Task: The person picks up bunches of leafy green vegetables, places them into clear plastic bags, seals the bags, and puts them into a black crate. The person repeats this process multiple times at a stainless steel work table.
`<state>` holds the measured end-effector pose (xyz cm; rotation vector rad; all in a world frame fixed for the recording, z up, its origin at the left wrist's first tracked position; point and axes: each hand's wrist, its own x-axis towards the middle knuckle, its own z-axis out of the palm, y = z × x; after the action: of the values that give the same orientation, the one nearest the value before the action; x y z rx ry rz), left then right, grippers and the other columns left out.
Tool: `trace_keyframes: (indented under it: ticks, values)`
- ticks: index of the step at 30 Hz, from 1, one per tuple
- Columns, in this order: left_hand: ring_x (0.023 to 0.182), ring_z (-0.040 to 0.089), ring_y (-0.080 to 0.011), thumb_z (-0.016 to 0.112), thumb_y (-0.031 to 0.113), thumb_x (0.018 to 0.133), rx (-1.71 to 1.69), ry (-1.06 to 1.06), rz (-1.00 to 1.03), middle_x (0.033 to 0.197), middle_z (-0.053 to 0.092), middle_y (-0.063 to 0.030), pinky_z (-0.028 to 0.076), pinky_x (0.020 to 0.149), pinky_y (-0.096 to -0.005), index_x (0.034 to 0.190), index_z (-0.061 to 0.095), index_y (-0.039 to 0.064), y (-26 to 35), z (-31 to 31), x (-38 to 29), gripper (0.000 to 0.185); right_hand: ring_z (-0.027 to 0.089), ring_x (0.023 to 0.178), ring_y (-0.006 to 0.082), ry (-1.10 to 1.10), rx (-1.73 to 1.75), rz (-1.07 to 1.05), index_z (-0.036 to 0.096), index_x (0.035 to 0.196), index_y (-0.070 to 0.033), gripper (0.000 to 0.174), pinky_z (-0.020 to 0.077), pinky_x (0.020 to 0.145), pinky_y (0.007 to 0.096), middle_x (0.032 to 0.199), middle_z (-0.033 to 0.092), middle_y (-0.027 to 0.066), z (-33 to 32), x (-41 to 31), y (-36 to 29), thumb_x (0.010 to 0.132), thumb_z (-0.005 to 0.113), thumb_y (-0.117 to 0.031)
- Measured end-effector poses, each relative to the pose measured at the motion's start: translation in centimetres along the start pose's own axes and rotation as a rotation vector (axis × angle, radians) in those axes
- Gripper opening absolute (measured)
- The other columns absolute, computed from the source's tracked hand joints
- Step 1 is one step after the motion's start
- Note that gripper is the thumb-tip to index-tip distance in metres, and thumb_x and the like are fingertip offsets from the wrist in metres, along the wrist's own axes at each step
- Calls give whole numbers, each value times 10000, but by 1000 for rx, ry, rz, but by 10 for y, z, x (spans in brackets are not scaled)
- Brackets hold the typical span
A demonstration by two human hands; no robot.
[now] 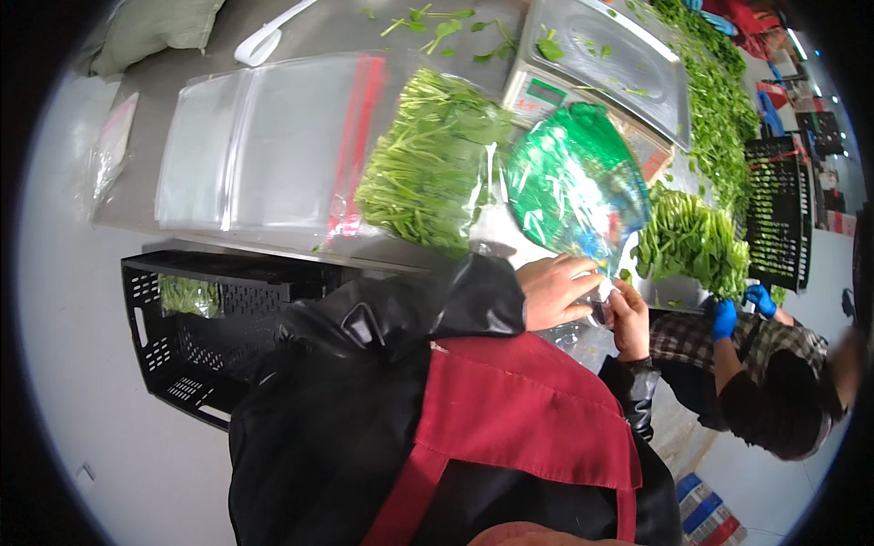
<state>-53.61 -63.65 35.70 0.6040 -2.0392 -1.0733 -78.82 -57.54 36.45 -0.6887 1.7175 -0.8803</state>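
Observation:
Both my hands are at the gathered end of a green printed plastic bag [573, 177], near the table's front edge. My left hand [558, 292] rests at the bag's end with its fingers bent over it. The fingertips of my right hand [629, 317] pinch a whitish piece of the plastic. To the left of the bag, leafy greens lie in a clear plastic bag [433, 160]. Farther left is a stack of flat clear plastic bags [287, 143] with red strips along one side. A digital scale with a metal pan [614, 58] stands behind the green bag.
Loose greens [720, 116] cover the table's far right, with a bunched pile [693, 246] nearer. A black crate [218, 355] below the table holds a bag of greens [190, 295]. Another black crate [778, 211] stands right. A co-worker with blue gloves [725, 319] is at the right.

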Motion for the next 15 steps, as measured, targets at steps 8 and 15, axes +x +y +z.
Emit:
trace_keyframes:
  ticks: [8,15]
  values:
    - [818,621,-263,753,325,822,-379,167,-62,895,572,-137,490,690,-374,1085,499,48,25,43,51,459,565,953,142,-168,-122,-616,662,954,34,104,435,865,284,1028,626,71,3,-44,-44,892,585,1]
    - [722,641,-361,642,194,864,-261,319,-6,795,626,-154,493,616,-424,961,545,92,45,35,48,171,464,1293,325,-565,72,-588,565,1227,59,494,336,1093,424,1345,514,245,35,-8,-67,955,446,-335]
